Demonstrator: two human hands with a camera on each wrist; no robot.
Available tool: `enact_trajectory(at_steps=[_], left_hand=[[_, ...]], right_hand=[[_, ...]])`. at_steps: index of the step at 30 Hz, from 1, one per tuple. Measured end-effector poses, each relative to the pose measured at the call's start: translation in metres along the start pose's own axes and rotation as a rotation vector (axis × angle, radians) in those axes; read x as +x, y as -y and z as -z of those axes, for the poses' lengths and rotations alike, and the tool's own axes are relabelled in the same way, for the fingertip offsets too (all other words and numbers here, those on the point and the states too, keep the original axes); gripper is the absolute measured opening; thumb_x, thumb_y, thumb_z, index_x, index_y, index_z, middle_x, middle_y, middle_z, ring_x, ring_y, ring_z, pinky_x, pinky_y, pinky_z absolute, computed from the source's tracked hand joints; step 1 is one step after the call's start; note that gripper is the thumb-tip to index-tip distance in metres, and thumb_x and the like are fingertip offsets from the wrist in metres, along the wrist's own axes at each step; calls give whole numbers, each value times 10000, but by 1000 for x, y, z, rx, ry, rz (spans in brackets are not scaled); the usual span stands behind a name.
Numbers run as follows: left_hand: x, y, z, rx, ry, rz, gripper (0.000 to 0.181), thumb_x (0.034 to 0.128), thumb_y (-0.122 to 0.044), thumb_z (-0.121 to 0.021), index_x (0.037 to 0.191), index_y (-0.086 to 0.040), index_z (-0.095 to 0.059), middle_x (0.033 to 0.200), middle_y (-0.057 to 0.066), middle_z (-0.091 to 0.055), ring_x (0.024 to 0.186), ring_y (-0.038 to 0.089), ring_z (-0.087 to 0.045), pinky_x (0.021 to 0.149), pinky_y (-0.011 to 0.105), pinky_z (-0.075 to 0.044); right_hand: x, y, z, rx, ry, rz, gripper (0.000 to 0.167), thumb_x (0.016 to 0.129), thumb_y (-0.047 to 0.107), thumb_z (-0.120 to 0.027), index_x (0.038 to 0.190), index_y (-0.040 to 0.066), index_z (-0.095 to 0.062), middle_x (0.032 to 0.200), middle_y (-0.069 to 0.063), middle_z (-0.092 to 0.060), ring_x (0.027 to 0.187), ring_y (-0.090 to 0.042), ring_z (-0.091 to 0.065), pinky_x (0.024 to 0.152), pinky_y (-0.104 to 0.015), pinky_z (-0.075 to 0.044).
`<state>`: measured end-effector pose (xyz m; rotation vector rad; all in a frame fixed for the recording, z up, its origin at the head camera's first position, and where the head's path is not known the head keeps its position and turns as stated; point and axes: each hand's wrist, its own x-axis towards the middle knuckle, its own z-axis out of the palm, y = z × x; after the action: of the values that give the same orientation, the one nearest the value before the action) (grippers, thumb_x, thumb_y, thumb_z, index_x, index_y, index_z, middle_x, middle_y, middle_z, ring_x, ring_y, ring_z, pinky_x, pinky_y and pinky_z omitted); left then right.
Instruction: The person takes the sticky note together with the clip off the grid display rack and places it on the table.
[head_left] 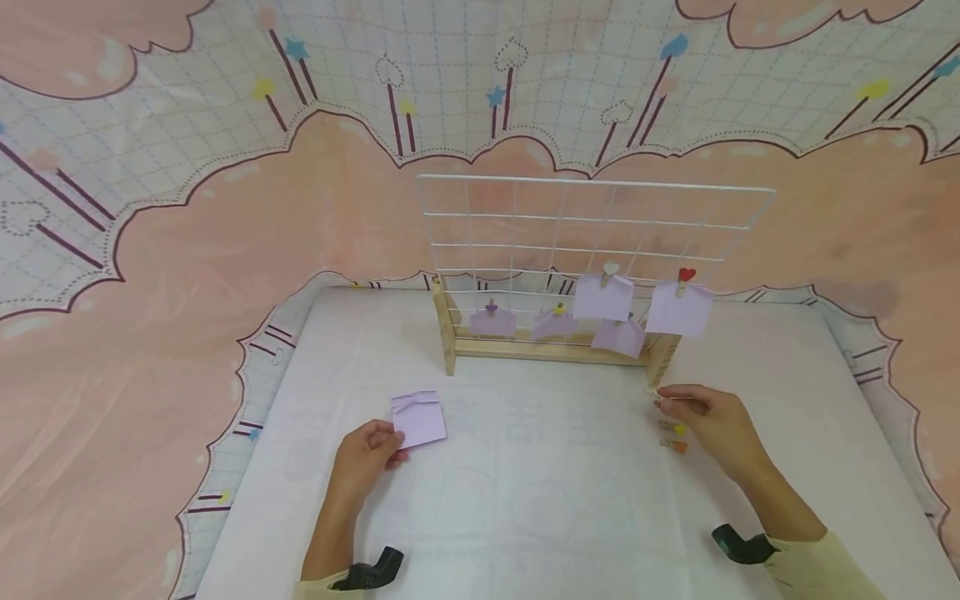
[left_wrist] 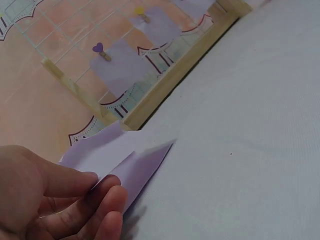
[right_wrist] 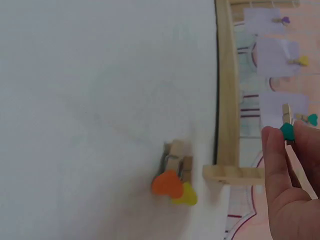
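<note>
Between thumb and fingers, my left hand (head_left: 365,457) pinches a purple paper sheet (head_left: 422,419) by its lower corner, above the left part of the table. In the left wrist view the sheet (left_wrist: 145,167) looks layered, with one edge lifted. My right hand (head_left: 712,421) is near the right foot of the rack and pinches a small wooden clothespin with a green heart (right_wrist: 287,132). Just below that hand on the table lie two more clothespins, one with a yellow heart (head_left: 679,429) and one with an orange heart (head_left: 678,447).
A white wire grid rack (head_left: 600,225) stands on a wooden base (head_left: 551,350) at the table's back. Several purple notes, such as the note (head_left: 678,310) under a red heart clothespin (head_left: 686,275), are clipped to it. White cloth (head_left: 525,500) covers the table.
</note>
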<state>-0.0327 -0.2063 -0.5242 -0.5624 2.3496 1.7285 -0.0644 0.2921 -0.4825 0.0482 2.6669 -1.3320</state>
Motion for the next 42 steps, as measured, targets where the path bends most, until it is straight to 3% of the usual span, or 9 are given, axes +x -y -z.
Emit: enact_trajectory(at_steps=[9,19,26,34,42], left_hand=[[-2,5,0,67,10,40,198,957,-114,-696,1077,33,-638,821,99,-749,707,177,-718,648,224,-576],[-1,7,1,82,21,38,188,960,-113,-689,1064,35,-634,798,97,-749,681,181,-716,632,221,-574],[0,9,2,71,47,39,197,984,-104,-658,1102,49,-620,867,122,-755,700,187,-724,648,218,-583],[1,10,3,64,60,39,221,987,-132,-668,1104,51,-622,856,117,-748,705,180,-723,645,211,-577],[2,15,2,68,42,45,210,993,-131,-657,1105,45,-626,831,90,-741,714,165,-730,650,192,-570]], right_hand=[[-11,-18,7,-126,9,-9,338,995,409,-660,1189,148,-751,1221,-81,-740,995,150,-530,824,-232,-500],[-19,-28,6,-118,62,-73,355,953,446,-702,1143,153,-768,1119,-29,-775,983,108,-572,862,-213,-480],[-26,-35,5,-143,54,-38,301,942,408,-727,1118,168,-774,1208,-76,-747,993,184,-521,820,-148,-493],[-30,-41,4,-182,96,-31,248,925,395,-749,1083,206,-781,1186,-60,-749,1033,-10,-628,786,-197,-530],[-33,-48,3,-185,96,-17,206,910,353,-773,1050,203,-790,1133,-52,-766,942,65,-639,738,-194,-539]])
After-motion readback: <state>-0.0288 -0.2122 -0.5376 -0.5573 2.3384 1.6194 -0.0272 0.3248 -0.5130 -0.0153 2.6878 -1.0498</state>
